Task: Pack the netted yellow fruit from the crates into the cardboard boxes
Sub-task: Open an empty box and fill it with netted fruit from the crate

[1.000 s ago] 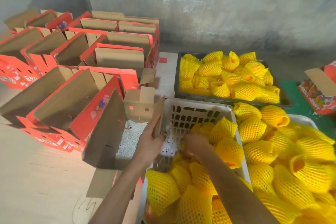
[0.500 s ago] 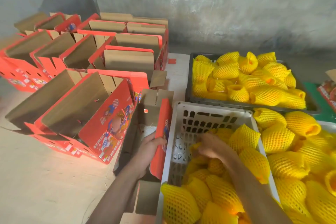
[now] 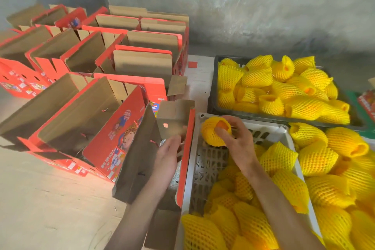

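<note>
Since a moment ago the right hand (image 3: 236, 138) has come up out of the white slatted plastic crate (image 3: 292, 148), now gripping one yellow foam-netted fruit (image 3: 215, 131) over the crate's far left corner. The left hand (image 3: 169, 151), fingers straight, is bracing the open red cardboard box (image 3: 185, 158) beside it. Transfer underway; next, lowering the fruit inside the box.

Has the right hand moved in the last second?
Yes. The right hand has risen out of the white crate toward its far rim, gripping a netted fruit.
</note>
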`<state>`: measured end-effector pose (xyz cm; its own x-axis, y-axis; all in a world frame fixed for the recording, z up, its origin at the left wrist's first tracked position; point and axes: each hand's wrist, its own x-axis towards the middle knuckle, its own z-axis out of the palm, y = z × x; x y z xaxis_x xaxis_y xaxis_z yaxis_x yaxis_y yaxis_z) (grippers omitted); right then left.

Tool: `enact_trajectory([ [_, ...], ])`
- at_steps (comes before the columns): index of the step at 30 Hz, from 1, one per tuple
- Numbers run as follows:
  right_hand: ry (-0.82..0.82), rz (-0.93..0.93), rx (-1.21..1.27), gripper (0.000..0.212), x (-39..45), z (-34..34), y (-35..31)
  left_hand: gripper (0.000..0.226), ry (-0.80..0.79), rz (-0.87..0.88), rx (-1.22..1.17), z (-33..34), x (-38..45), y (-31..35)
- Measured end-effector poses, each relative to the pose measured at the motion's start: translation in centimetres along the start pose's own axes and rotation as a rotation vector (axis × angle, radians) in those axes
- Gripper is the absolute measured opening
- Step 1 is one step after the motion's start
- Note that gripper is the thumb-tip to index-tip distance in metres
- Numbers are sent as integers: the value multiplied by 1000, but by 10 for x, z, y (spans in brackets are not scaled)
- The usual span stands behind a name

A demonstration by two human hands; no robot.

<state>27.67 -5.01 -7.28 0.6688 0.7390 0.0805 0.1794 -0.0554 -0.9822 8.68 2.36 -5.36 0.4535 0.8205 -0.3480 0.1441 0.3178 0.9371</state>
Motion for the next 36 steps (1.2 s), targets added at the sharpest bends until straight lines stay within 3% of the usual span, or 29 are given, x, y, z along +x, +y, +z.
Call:
enact_trajectory([
  [3, -167, -73, 26, 47, 1, 14, -29, 43, -43, 107, -150, 0, 12, 5],
  [8, -435, -159, 40, 49, 5, 46, -45, 61, -215, -80, -807, -10, 27, 4],
  [10, -393, -147, -12, 38, 11, 44, -35, 62, -175, -132, -989, -19, 34, -1],
  [13, -233, -67, -297, 25, 20, 24, -5, 51, -30, -280, -1205, -30, 53, -10],
  [16, -258, 79, -729, 16, 25, 3, 30, 41, 109, -549, -1104, -28, 80, -18],
  [19, -559, 338, -1087, 15, 20, -3, 48, 45, 72, -770, -863, -20, 101, -31],
  [22, -782, 425, -1201, 40, 6, 6, 57, 59, 86, -755, -792, -13, 112, -45],
  [25, -918, 476, -1258, 49, 4, 10, 56, 74, 108, -698, -874, -13, 101, -48],
  [28, -1069, 598, -1196, 67, 6, 13, 51, 68, 88, -675, -810, -15, 93, -48],
  [32, -1344, 448, -1440, 70, -4, 27, 55, 27, 41, -761, -683, -9, 78, -43],
  [36, -1368, 314, -1505, 80, -9, 36, 60, 27, 63, -695, -619, -4, 73, -46],
])
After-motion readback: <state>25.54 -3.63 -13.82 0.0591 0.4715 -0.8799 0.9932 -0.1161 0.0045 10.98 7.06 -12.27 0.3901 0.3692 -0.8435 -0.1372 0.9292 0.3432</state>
